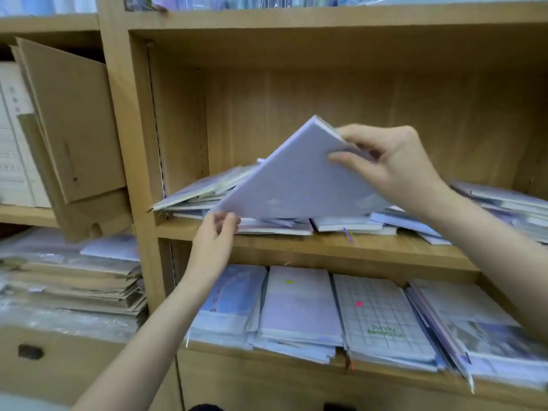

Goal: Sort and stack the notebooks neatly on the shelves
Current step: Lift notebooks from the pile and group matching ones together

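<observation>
Your right hand [394, 170] and left hand [219, 229] both pinch a tilted lavender notebook [296, 185] at centre frame. Beneath it the middle-shelf pile [192, 197] lies jumbled — unsorted — while the lower-shelf stacks [299, 310] already look orderly.

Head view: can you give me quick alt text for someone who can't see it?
Both hands, right hand and left hand, hold a tilted pale lilac notebook over a messy notebook pile on a wooden middle shelf. Neater notebook stacks fill the shelf below.
</observation>
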Demonstrator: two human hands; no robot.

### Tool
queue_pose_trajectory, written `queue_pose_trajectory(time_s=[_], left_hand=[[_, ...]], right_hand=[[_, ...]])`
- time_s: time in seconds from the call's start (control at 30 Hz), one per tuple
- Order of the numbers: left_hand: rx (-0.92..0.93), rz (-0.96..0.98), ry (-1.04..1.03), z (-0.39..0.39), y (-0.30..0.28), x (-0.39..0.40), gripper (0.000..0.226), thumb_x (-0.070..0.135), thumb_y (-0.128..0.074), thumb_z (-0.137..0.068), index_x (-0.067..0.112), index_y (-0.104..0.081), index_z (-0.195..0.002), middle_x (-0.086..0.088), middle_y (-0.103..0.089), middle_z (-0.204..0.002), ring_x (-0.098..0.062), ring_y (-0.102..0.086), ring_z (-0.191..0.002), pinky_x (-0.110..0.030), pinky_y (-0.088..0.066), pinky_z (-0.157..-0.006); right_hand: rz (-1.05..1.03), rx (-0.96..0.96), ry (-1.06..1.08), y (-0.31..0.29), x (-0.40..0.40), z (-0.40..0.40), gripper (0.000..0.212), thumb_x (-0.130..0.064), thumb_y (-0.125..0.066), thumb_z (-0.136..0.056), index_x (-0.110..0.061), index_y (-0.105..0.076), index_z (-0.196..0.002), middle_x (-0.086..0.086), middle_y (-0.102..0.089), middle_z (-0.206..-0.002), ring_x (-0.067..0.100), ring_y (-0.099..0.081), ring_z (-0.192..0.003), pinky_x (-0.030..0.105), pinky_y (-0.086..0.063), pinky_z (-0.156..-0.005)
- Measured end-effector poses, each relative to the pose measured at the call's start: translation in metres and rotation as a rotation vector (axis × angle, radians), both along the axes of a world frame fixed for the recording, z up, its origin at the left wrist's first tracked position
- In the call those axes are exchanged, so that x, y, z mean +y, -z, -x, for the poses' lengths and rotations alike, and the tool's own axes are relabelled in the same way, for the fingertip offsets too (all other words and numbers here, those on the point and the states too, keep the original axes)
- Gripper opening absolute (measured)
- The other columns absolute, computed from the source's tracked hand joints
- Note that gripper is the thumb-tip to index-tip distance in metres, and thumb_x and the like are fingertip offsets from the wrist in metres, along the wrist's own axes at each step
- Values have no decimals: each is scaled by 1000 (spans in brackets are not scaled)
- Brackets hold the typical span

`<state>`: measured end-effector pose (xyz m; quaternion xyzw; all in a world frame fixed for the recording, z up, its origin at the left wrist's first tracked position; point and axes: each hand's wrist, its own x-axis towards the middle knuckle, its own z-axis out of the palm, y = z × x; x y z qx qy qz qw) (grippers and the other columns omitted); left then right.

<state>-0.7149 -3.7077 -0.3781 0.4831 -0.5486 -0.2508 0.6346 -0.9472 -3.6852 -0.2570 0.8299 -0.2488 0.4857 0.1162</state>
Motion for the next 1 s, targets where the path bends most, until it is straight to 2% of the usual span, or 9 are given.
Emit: queue_pose_trajectory(time_s=[0.1,0.17,0.27,0.37,0.47,0.53,0.7,0.87,1.0], left_hand=[[560,-195,270,6,5,34,30,38,-37,-99,17,-46,-118,-7,-59,-115,-24,-62,-100,-38,-54,-79],[613,-237,378,10,13,49,34,32,-43,-98,13,-48,-126,-7,-61,-117,-20,-67,-88,-31,-56,-64],[486,-239,302,13,33,57,56,3,-50,-93,22,-31,-141,-6,-64,-115,-18,-65,-83,-25,-53,-51],[362,-253,317,4,55,71,74,1,-49,-93,39,-13,-147,5,-66,-116,-16,-66,-91,-27,-53,-55],[305,-326,382,-3,86,92,76,8,-50,-94,50,-9,-143,16,-64,-118,-13,-67,-96,-31,-54,-63],[255,-371,373,-5,117,101,79,12,-52,-93,54,-5,-140,20,-60,-121,-9,-67,-94,-31,-55,-61],[94,-506,415,0,174,96,89,33,-76,-70,60,-17,-131,5,-64,-119,-16,-67,-96,-43,-54,-68],[74,-508,387,27,174,47,82,-1,-60,-87,34,-13,-144,-8,-62,-119,-24,-63,-101,-43,-56,-75],[26,-534,392,68,156,-6,60,-4,-56,-84,15,-36,-138,-11,-57,-125,-28,-59,-107,-44,-51,-87]], right_hand=[[-52,121,-48,54,27,0,16,-28,-58,-89,-23,-69,-100,-28,-62,-82,-14,-52,-72,8,-41,-68],[-116,354,-41,89,36,-3,38,-47,-52,-87,-26,-67,-114,-14,-66,-109,2,-60,-98,29,-52,-81],[-497,609,-25,134,37,-1,59,-66,-50,-75,-41,-51,-128,-10,-36,-147,6,-25,-136,27,-24,-111],[-809,384,86,168,23,19,69,-72,-61,-66,-60,-29,-127,-14,-10,-155,8,-4,-143,31,-12,-114],[-1172,-22,-162,208,25,26,88,-52,-76,-68,-61,-15,-129,-29,-23,-144,-16,-29,-128,15,-35,-102],[-1290,-81,-227,245,30,28,91,-37,-80,-69,-54,-17,-133,-32,-28,-140,-14,-37,-125,13,-40,-98],[-1461,-111,-56,316,34,35,67,-10,-73,-80,-31,-34,-131,3,-46,-136,2,-53,-109,13,-45,-84],[-1370,-339,19,317,15,57,64,3,-64,-83,-27,-36,-133,-10,-46,-127,0,-53,-105,9,-46,-81],[-1267,-490,202,300,-12,82,63,-2,-61,-88,-20,-33,-142,0,-46,-130,19,-50,-115,32,-47,-87]])
